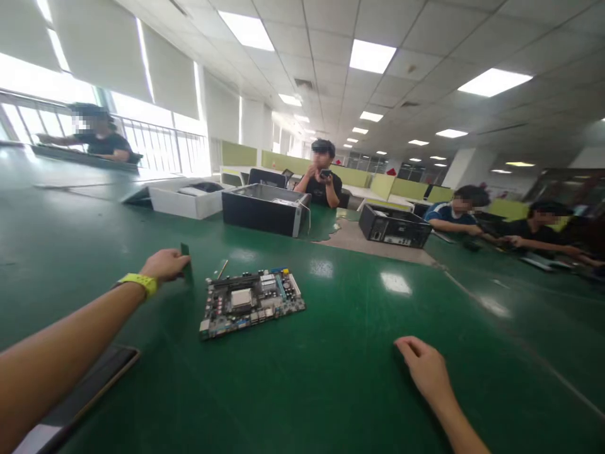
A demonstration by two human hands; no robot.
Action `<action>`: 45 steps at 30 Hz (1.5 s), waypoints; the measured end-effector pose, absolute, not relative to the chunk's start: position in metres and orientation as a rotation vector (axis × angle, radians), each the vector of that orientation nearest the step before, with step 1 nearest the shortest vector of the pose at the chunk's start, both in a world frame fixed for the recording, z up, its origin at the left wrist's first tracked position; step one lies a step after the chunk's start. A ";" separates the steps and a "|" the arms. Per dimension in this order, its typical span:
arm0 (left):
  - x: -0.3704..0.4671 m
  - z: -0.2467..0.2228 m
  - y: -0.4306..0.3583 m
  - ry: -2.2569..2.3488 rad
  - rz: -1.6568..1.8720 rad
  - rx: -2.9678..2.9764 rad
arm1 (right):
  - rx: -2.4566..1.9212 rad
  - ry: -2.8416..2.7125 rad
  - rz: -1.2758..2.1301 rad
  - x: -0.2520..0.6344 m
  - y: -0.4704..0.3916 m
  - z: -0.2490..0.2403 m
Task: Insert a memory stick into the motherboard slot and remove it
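A motherboard [258,302] lies flat on the green tabletop, with a pale square processor [242,298] near its middle. To its left, my left hand [165,263] is closed on a small green circuit board [186,260], held on edge at the table surface; the fingers partly hide it. A yellow-green band is on that wrist. My right hand [425,369] is at the front right, apart from the motherboard. Its fingers are curled with the tips together, and nothing shows in them. Behind the motherboard lies a thin yellowish stick [222,269].
A dark tablet-like slab [94,384] lies under my left forearm. Further back stand a black computer case [259,211], a white open box [184,198] and another computer case [394,226]. One person [326,183] sits opposite; others sit at the left and right.
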State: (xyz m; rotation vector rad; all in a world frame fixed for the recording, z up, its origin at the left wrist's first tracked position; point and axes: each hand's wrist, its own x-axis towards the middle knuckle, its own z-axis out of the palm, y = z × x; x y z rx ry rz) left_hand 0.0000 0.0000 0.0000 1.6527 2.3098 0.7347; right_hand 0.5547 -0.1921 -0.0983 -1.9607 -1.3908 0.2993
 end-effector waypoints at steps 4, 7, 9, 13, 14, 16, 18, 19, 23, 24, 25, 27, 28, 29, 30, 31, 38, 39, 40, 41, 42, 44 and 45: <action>0.029 0.003 0.000 2.025 0.721 1.814 | -1.968 -1.415 0.343 0.553 -0.195 -0.095; 0.061 -0.007 -0.001 1.760 0.513 2.117 | -1.983 -1.424 0.341 0.554 -0.196 -0.093; 0.081 -0.017 -0.004 1.681 0.416 2.319 | -1.979 -1.420 0.336 0.553 -0.195 -0.092; 0.114 -0.034 -0.015 1.748 0.448 2.415 | -1.927 -1.427 0.330 0.552 -0.194 -0.093; 0.122 -0.035 -0.019 1.749 0.443 2.440 | -1.922 -1.427 0.324 0.552 -0.194 -0.093; 0.135 -0.035 -0.028 1.738 0.418 2.488 | -1.923 -1.420 0.320 0.553 -0.195 -0.092; 0.149 -0.033 -0.040 1.713 0.391 2.526 | -1.932 -1.406 0.324 0.553 -0.195 -0.091; 0.156 -0.032 -0.048 1.695 0.379 2.544 | -1.933 -1.394 0.324 0.551 -0.195 -0.090; 0.194 -0.032 -0.091 1.584 0.316 2.625 | -1.841 -1.366 0.331 0.531 -0.194 -0.081; 0.207 -0.032 -0.106 1.527 0.328 2.640 | -1.786 -1.385 0.338 0.522 -0.193 -0.077; 0.221 -0.032 -0.122 1.473 0.339 2.648 | -1.727 -1.419 0.345 0.511 -0.193 -0.073; 0.252 -0.031 -0.157 1.335 0.353 2.663 | -1.620 -1.511 0.346 0.489 -0.195 -0.063; 0.267 -0.029 -0.174 1.262 0.338 2.678 | -1.582 -1.564 0.341 0.479 -0.196 -0.058; 0.282 -0.027 -0.190 1.194 0.313 2.682 | -1.554 -1.624 0.341 0.470 -0.198 -0.054; 0.294 -0.024 -0.203 1.153 0.261 2.669 | -1.533 -1.682 0.348 0.463 -0.200 -0.051; 0.303 -0.022 -0.214 1.185 0.193 2.636 | -1.516 -1.729 0.361 0.458 -0.202 -0.048; 0.300 -0.026 -0.215 0.972 0.275 2.733 | -1.496 -1.710 0.461 0.453 -0.208 -0.049; 0.297 -0.026 -0.211 0.976 0.267 2.744 | -1.498 -1.709 0.467 0.453 -0.207 -0.049; 0.294 -0.025 -0.208 1.002 0.238 2.745 | -1.500 -1.708 0.476 0.453 -0.207 -0.049; 0.292 -0.023 -0.205 1.030 0.201 2.740 | -1.501 -1.705 0.487 0.452 -0.207 -0.049; 0.291 -0.020 -0.203 1.059 0.167 2.729 | -1.501 -1.700 0.498 0.452 -0.207 -0.050; 0.288 -0.014 -0.198 1.106 0.126 2.684 | -1.500 -1.681 0.528 0.451 -0.207 -0.052; 0.287 -0.012 -0.194 1.126 0.122 2.650 | -1.498 -1.663 0.544 0.451 -0.207 -0.054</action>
